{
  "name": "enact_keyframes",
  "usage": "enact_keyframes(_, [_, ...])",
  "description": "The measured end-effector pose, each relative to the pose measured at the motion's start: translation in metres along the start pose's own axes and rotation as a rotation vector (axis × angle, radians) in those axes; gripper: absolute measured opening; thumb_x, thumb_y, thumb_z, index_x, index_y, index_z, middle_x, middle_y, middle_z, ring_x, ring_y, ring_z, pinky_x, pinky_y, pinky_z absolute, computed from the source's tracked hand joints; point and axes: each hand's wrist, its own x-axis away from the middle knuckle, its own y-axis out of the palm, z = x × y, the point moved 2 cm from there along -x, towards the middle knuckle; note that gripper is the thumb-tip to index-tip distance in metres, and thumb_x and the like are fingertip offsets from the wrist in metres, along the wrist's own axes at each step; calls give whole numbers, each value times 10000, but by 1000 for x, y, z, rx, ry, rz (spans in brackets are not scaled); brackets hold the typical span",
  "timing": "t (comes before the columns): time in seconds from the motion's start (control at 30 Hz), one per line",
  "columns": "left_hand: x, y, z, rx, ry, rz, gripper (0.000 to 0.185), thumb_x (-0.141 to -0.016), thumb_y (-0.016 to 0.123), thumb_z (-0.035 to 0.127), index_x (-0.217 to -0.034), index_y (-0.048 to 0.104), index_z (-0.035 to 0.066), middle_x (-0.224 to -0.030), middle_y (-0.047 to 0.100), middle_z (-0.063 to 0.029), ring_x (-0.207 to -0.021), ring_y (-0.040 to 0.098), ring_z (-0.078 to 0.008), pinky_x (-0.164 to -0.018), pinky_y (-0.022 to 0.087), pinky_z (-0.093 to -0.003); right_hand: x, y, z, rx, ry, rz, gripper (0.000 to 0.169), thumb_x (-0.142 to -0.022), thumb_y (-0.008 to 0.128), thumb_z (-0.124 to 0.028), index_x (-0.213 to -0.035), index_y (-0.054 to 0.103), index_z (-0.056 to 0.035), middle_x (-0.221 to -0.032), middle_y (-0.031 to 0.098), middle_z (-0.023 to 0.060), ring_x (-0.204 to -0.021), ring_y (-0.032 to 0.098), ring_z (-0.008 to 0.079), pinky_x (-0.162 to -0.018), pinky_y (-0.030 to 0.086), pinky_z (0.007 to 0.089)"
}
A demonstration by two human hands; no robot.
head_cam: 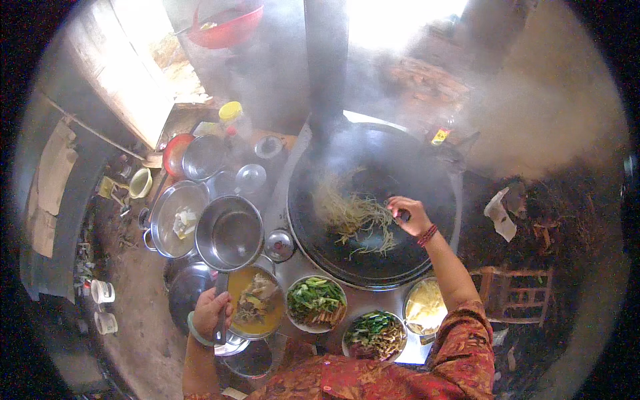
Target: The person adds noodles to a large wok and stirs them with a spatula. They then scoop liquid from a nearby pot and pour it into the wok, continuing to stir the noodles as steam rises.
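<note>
My left hand (212, 312) grips the dark handle of a metal saucepan (229, 233), held over the pans at the left. My right hand (410, 216) is closed around a dark handle above a large wok (320, 255); the tool's far end cannot be made out. Pale shreds of food (360, 220) lie in the wok under steam. Below the saucepan stands a pot of yellow broth with food (272, 320). Near me are a bowl of chopped greens and strips (315, 302), a second such bowl (375, 336) and a bowl of pale yellow shreds (425, 306).
A two-handled metal pot (162, 235) holds some pale food. Behind it are a metal basin (204, 157), a yellow-lidded jar (230, 111) and a glass lid (251, 178). A bottle (440, 136) stands at the wok's far right; a wooden chair (517, 272) is at the right.
</note>
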Motion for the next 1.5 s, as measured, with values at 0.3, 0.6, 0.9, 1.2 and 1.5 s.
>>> enact_keyframes(0.3, [-1,-10,-12,-7,-2,24,127,-817,467,160,-791,450,37,-521,461,-33,-353,429,-117,-316,357,-225,-36,85,43,240,-280,-366,128,-578,565,-42,-663,478,-83,-748,547,81,-845,516,297,-764,409,374])
enact_keyframes(0.6, [1,-18,-9,-22,40,81,141,-812,481,178,-787,454,42,-517,463,-31,-350,438,-122,-308,351,-228,96,71,-176,541,-579,-996,57,-650,538,-220,-646,549,-164,-764,517,12,-842,475,176,-883,277,502])
enact_keyframes(0.9, [0,-15,-10,-41,68,1,128,-821,463,167,-793,453,42,-516,461,-36,-342,437,-121,-313,362,-222,39,65,-5,330,-216,-275,150,-531,587,-87,-668,527,-93,-710,527,77,-731,532,273,-632,444,371])
enact_keyframes(1.2, [-1,-3,-9,9,72,-7,133,-826,452,161,-785,450,35,-520,458,-39,-347,433,-125,-319,363,-217,21,125,7,820,-262,-532,158,-657,536,-132,-806,584,-152,-772,565,64,-868,520,250,-751,390,494])
enact_keyframes(1.5, [-3,-2,-5,-10,70,16,149,-826,463,175,-786,451,33,-529,455,-40,-352,428,-128,-322,359,-216,75,77,-24,766,-127,-882,113,-569,564,-191,-656,527,-129,-732,522,69,-760,521,262,-669,425,374])
